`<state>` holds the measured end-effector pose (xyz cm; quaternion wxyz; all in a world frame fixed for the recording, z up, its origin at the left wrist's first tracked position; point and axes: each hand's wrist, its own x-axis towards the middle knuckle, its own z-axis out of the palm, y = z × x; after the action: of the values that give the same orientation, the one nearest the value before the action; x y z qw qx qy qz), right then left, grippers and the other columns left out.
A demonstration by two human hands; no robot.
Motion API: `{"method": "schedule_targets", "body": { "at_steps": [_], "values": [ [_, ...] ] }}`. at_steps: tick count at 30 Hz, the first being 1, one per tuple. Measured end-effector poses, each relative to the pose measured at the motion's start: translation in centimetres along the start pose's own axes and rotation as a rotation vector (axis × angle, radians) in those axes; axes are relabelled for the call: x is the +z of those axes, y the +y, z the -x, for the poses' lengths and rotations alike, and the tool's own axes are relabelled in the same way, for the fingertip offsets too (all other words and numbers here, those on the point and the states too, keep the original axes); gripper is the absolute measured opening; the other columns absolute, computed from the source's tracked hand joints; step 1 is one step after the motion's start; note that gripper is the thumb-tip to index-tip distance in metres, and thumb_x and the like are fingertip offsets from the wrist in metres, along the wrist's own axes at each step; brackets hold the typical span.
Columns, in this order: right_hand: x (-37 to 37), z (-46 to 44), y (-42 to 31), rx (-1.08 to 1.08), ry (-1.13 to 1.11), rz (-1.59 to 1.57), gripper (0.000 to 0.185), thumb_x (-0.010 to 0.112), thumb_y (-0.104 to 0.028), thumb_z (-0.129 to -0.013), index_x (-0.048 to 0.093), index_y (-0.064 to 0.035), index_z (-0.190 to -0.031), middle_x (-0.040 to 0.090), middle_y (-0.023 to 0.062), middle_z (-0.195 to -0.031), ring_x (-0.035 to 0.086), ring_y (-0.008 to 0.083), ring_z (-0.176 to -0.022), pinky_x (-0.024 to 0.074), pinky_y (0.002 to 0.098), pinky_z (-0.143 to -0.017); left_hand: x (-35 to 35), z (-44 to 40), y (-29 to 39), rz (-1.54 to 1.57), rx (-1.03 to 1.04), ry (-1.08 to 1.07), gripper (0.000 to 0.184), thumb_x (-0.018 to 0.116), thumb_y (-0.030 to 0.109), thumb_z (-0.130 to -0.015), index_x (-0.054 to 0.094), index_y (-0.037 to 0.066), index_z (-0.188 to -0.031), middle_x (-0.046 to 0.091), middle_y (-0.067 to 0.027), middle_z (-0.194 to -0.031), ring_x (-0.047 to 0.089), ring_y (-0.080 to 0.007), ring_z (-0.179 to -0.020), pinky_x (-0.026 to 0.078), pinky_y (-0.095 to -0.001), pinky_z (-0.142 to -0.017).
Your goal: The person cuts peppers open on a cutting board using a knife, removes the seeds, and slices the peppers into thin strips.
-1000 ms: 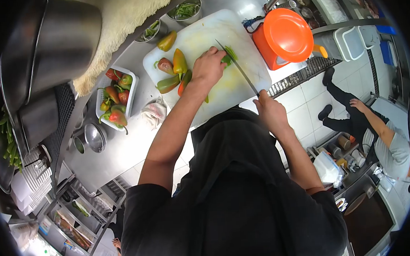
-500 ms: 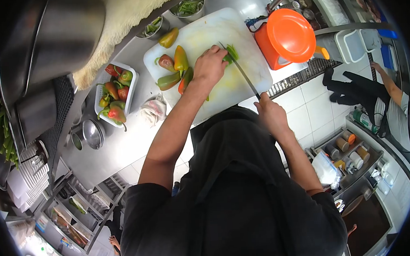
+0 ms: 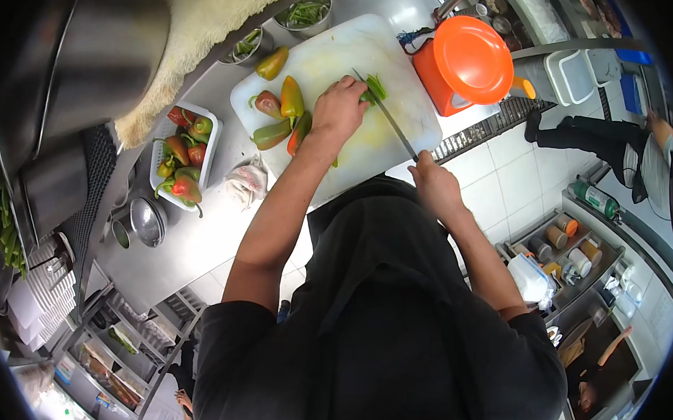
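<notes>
My right hand [image 3: 436, 186] is wrapped round the handle of a long knife [image 3: 394, 123], whose blade lies across the white cutting board [image 3: 358, 45]. With curled fingers, my left hand [image 3: 339, 109] presses a green pepper to the board, mostly hidden beneath it. Cut green pepper pieces [image 3: 376, 87] show beside the blade, just right of my left fingertips. To the left of that hand several whole peppers rest on the board, among them a yellow-orange pepper [image 3: 292, 97], a reddish pepper [image 3: 266, 104] and a green pepper [image 3: 272, 135].
A white basket [image 3: 210, 157] of peppers and a crumpled cloth [image 3: 247, 183] lie left of the board. Metal pots [image 3: 306, 29] with green strips stand behind it. An orange bucket [image 3: 430, 79] stands at its right. A person [image 3: 611, 146] is at the far right.
The knife and both hands have shifted only slightly. The person at the far right has moved, and another person now shows at the lower right.
</notes>
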<state>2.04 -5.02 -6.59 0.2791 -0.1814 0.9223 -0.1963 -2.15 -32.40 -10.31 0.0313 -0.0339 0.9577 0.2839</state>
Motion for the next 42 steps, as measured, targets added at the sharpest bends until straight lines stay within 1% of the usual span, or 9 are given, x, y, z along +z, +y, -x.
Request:
{"method": "schedule_targets", "body": {
  "at_steps": [3, 8, 11, 17, 22, 26, 31, 38, 42],
  "values": [
    [-0.2, -1.5, -0.1, -0.064, 0.019, -0.008, 0.029, 0.062, -0.028, -0.109, 0.051, -0.0011, -0.108, 0.072, 0.0285, -0.08, 0.072, 0.0513, -0.079, 0.0548, 0.0611, -0.07, -0.2, -0.1, 0.1, -0.001, -0.009, -0.008, 0.03, 0.079, 0.019, -0.094, 0.074, 0.009, -0.122, 0.07, -0.0101, -0.121, 0.069, -0.0343, -0.116, 0.058, -0.0464, -0.098],
    [-2.3, 0.1, -0.8, -0.031, -0.024, 0.018, 0.029, 0.062, -0.028, -0.109, 0.051, -0.001, -0.108, 0.072, 0.0287, -0.08, 0.072, 0.0512, -0.079, 0.0547, 0.0614, -0.069, -0.3, 0.2, 0.5, -0.002, -0.038, -0.012, 0.029, 0.079, 0.018, -0.093, 0.073, 0.008, -0.12, 0.07, -0.01, -0.121, 0.069, -0.034, -0.116, 0.057, -0.046, -0.098],
    [-1.3, 0.6, -0.3, 0.007, -0.043, 0.012, 0.028, 0.062, -0.028, -0.109, 0.051, -0.001, -0.108, 0.072, 0.0287, -0.081, 0.071, 0.0513, -0.08, 0.0546, 0.0613, -0.07, -0.2, 0.2, 0.4, 0.018, -0.027, 0.002, 0.029, 0.08, 0.017, -0.092, 0.072, 0.007, -0.119, 0.07, -0.0104, -0.121, 0.069, -0.0334, -0.116, 0.057, -0.0458, -0.099],
    [-0.3, -1.9, -0.5, -0.08, 0.027, -0.022, 0.028, 0.062, -0.027, -0.109, 0.051, -0.0014, -0.107, 0.072, 0.0278, -0.079, 0.071, 0.0516, -0.077, 0.0546, 0.0608, -0.069, -0.1, 0.2, 0.3, 0.002, -0.025, 0.009, 0.029, 0.08, 0.018, -0.093, 0.073, 0.007, -0.118, 0.07, -0.0101, -0.122, 0.07, -0.0344, -0.113, 0.058, -0.0456, -0.096],
    [-1.7, 0.0, -0.5, -0.044, -0.01, 0.016, 0.029, 0.063, -0.027, -0.108, 0.051, -0.0014, -0.107, 0.071, 0.0275, -0.079, 0.071, 0.0514, -0.077, 0.0542, 0.0614, -0.069, -0.1, 0.5, 0.4, 0.013, -0.055, 0.032, 0.029, 0.081, 0.017, -0.092, 0.072, 0.006, -0.117, 0.071, -0.0101, -0.121, 0.071, -0.0345, -0.11, 0.058, -0.0456, -0.094],
    [-0.7, 0.5, -0.3, 0.004, -0.031, 0.034, 0.029, 0.064, -0.027, -0.108, 0.051, -0.0013, -0.106, 0.072, 0.0279, -0.079, 0.071, 0.0514, -0.077, 0.054, 0.0616, -0.069, 0.3, 0.7, 0.2, 0.034, -0.04, 0.069, 0.028, 0.081, 0.017, -0.091, 0.073, 0.005, -0.115, 0.071, -0.0101, -0.119, 0.071, -0.0345, -0.109, 0.059, -0.0453, -0.093],
    [0.3, -1.6, 0.1, -0.071, 0.014, -0.045, 0.029, 0.064, -0.027, -0.108, 0.05, -0.0014, -0.106, 0.072, 0.0281, -0.08, 0.071, 0.0518, -0.077, 0.0543, 0.0615, -0.069, 0.3, 0.7, 0.1, 0.031, -0.023, 0.093, 0.025, 0.081, 0.017, -0.092, 0.073, 0.006, -0.113, 0.072, -0.0105, -0.118, 0.072, -0.0344, -0.107, 0.059, -0.0454, -0.093],
    [-2.0, 0.3, -1.0, -0.068, 0.029, -0.068, 0.027, 0.065, -0.025, -0.107, 0.052, -0.0016, -0.105, 0.072, 0.0283, -0.08, 0.071, 0.051, -0.078, 0.0546, 0.0611, -0.069, -0.3, 0.9, -0.5, 0.056, -0.058, 0.017, 0.024, 0.079, 0.015, -0.093, 0.074, 0.007, -0.115, 0.071, -0.0108, -0.119, 0.073, -0.0352, -0.105, 0.059, -0.0459, -0.092],
    [-2.7, 1.5, -0.8, -0.016, -0.034, 0.005, 0.027, 0.065, -0.025, -0.107, 0.053, -0.0018, -0.106, 0.072, 0.0279, -0.08, 0.072, 0.0502, -0.079, 0.0551, 0.0603, -0.069, -0.3, 0.7, -0.4, 0.034, -0.056, 0.012, 0.023, 0.078, 0.014, -0.093, 0.074, 0.007, -0.115, 0.072, -0.0116, -0.118, 0.072, -0.0351, -0.107, 0.058, -0.046, -0.094]
  ]
}}
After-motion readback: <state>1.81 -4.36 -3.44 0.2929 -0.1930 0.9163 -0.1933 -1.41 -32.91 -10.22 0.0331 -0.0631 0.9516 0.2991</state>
